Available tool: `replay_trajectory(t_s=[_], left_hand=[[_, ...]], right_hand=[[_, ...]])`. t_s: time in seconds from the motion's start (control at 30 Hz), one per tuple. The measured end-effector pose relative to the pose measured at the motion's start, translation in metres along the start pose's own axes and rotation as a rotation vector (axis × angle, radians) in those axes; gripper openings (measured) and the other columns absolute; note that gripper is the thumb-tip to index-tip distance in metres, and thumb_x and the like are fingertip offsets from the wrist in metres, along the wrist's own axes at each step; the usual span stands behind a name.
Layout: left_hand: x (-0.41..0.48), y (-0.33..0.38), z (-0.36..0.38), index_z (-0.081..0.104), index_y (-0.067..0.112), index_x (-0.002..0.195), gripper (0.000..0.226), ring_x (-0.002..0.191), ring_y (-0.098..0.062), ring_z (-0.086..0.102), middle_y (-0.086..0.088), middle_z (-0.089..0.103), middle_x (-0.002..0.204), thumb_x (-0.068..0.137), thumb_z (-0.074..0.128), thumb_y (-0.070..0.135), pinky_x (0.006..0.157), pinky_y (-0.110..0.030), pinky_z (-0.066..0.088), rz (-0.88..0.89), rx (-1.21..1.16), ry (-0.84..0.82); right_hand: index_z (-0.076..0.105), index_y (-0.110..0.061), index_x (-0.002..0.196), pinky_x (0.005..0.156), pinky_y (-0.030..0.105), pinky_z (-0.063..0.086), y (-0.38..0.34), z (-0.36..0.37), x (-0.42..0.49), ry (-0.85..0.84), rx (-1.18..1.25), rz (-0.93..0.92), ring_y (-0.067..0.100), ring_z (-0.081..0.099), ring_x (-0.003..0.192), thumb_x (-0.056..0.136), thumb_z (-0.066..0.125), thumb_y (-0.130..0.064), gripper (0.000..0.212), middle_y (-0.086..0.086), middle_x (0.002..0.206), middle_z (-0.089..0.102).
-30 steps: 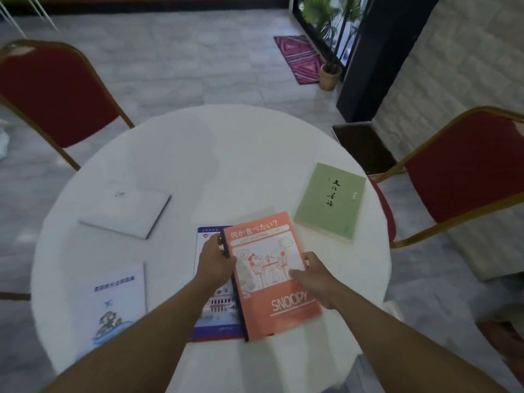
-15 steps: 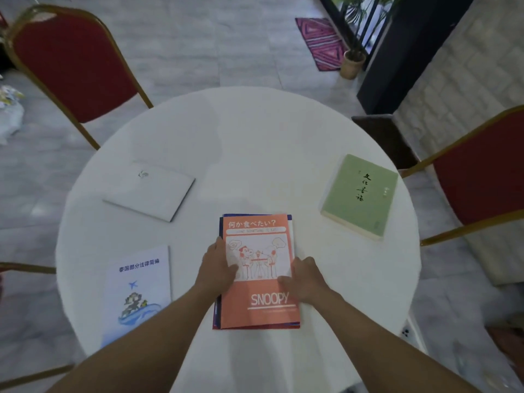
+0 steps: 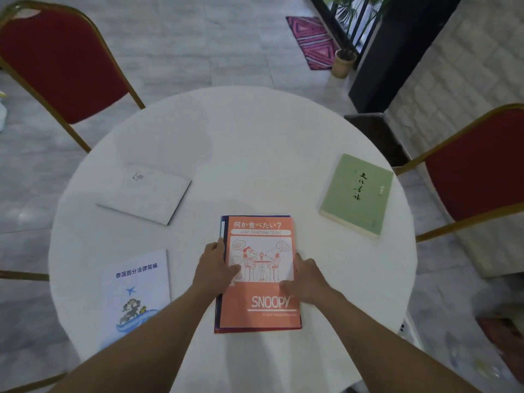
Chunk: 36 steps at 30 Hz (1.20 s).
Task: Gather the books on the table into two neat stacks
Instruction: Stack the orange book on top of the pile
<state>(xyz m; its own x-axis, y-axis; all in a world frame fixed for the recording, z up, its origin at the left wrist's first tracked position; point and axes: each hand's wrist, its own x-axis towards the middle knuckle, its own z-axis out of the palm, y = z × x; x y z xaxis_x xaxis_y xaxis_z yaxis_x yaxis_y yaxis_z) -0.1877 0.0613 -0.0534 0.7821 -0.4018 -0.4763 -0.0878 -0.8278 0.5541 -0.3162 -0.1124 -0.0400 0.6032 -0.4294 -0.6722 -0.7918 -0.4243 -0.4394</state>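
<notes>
An orange paperback with a Snoopy cartoon cover (image 3: 259, 272) lies flat on a dark blue book (image 3: 222, 226), whose edges show along its left and top sides; this pair sits on the near middle of the round white desk (image 3: 241, 154). The left hand (image 3: 214, 272) lies against the orange book's left edge with its thumb on the cover, and the right hand (image 3: 304, 276) lies against the right edge, thumb on the cover too; each grip is loose, fingers spread flat, not clamped on anything. Left of the orange book and near the desk's front edge lies a white booklet with blue lettering and an aeroplane drawing (image 3: 139, 293). Beyond that booklet, up-left of the orange book, lies a plain white thin book (image 3: 146, 192). Well to the right of the orange book, near the desk's rim, lies a pale green book with black brush lettering (image 3: 357, 195).
</notes>
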Motion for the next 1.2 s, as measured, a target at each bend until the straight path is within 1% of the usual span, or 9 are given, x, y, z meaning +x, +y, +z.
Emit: replay_trajectory(t_s=[0.13, 0.23, 0.3, 0.4, 0.47, 0.67, 0.9, 1.0, 1.2], left_hand=[[0.002, 0.002, 0.001, 0.025, 0.014, 0.151, 0.074, 0.132, -0.030, 0.048, -0.008, 0.036, 0.148, 0.091, 0.067, 0.027, 0.098, -0.044, 0.054, -0.017, 0.019, -0.031], [0.002, 0.002, 0.001, 0.025, 0.015, 0.151, 0.071, 0.130, -0.031, 0.050, -0.010, 0.038, 0.144, 0.092, 0.064, 0.026, 0.097, -0.043, 0.055, -0.037, 0.048, -0.029], [0.002, 0.002, 0.000, 0.029, 0.014, 0.147, 0.066, 0.127, -0.030, 0.052, -0.010, 0.041, 0.141, 0.092, 0.064, 0.027, 0.096, -0.041, 0.056, -0.037, 0.075, -0.025], [0.002, 0.003, 0.000, 0.037, 0.012, 0.139, 0.056, 0.120, -0.029, 0.057, -0.011, 0.045, 0.134, 0.092, 0.064, 0.028, 0.094, -0.039, 0.056, -0.041, 0.121, -0.025], [0.002, 0.003, 0.001, 0.039, 0.012, 0.135, 0.053, 0.116, -0.028, 0.058, -0.011, 0.047, 0.131, 0.091, 0.064, 0.029, 0.092, -0.036, 0.056, -0.047, 0.145, -0.012], [0.002, 0.002, 0.007, 0.038, 0.013, 0.136, 0.058, 0.114, -0.027, 0.059, -0.010, 0.048, 0.129, 0.089, 0.065, 0.034, 0.088, -0.032, 0.054, -0.042, 0.183, -0.011], [0.002, 0.004, 0.006, 0.026, 0.010, 0.146, 0.070, 0.127, -0.030, 0.050, -0.013, 0.039, 0.140, 0.091, 0.064, 0.030, 0.095, -0.036, 0.053, -0.051, 0.193, -0.048], [0.000, 0.003, 0.005, 0.031, 0.010, 0.142, 0.063, 0.126, -0.030, 0.050, -0.013, 0.040, 0.139, 0.091, 0.064, 0.028, 0.095, -0.037, 0.053, -0.051, 0.164, -0.055], [-0.003, 0.003, 0.006, 0.036, 0.009, 0.138, 0.053, 0.127, -0.029, 0.048, -0.014, 0.037, 0.142, 0.094, 0.061, 0.027, 0.100, -0.036, 0.051, -0.066, 0.173, -0.033]], right_hand=[[0.028, -0.020, 0.150, 0.092, 0.037, 0.058, 0.002, -0.002, 0.003, -0.049, 0.006, 0.027, 0.029, 0.060, 0.116, 0.086, 0.068, -0.028, 0.076, 0.011, 0.134, 0.041], [0.018, -0.023, 0.155, 0.090, 0.035, 0.058, 0.001, 0.001, 0.003, -0.063, 0.015, 0.054, 0.029, 0.058, 0.118, 0.088, 0.064, -0.032, 0.082, 0.012, 0.137, 0.035], [0.016, -0.024, 0.156, 0.095, 0.037, 0.057, 0.001, 0.002, 0.002, -0.054, 0.019, 0.049, 0.029, 0.058, 0.119, 0.089, 0.062, -0.037, 0.082, 0.012, 0.139, 0.035], [0.016, -0.025, 0.157, 0.098, 0.039, 0.056, 0.002, 0.004, 0.001, -0.033, 0.019, 0.045, 0.029, 0.059, 0.121, 0.091, 0.059, -0.045, 0.081, 0.013, 0.143, 0.036], [0.017, -0.025, 0.157, 0.097, 0.040, 0.057, 0.001, 0.004, 0.000, -0.034, 0.023, 0.042, 0.030, 0.060, 0.120, 0.094, 0.058, -0.042, 0.078, 0.013, 0.143, 0.038], [0.029, -0.026, 0.153, 0.097, 0.042, 0.057, 0.005, 0.000, -0.005, -0.026, 0.081, 0.005, 0.028, 0.064, 0.116, 0.094, 0.063, -0.033, 0.068, 0.012, 0.140, 0.051], [0.034, -0.026, 0.151, 0.095, 0.039, 0.058, 0.004, -0.002, -0.009, -0.008, 0.112, -0.020, 0.026, 0.066, 0.114, 0.093, 0.065, -0.031, 0.066, 0.008, 0.138, 0.057], [0.036, -0.027, 0.150, 0.092, 0.036, 0.058, 0.004, -0.002, -0.012, -0.002, 0.124, -0.027, 0.024, 0.067, 0.113, 0.093, 0.066, -0.030, 0.065, 0.004, 0.136, 0.061], [0.033, -0.025, 0.152, 0.096, 0.040, 0.058, 0.003, -0.002, -0.014, 0.004, 0.161, -0.042, 0.026, 0.065, 0.118, 0.095, 0.065, -0.026, 0.066, 0.006, 0.139, 0.059]])
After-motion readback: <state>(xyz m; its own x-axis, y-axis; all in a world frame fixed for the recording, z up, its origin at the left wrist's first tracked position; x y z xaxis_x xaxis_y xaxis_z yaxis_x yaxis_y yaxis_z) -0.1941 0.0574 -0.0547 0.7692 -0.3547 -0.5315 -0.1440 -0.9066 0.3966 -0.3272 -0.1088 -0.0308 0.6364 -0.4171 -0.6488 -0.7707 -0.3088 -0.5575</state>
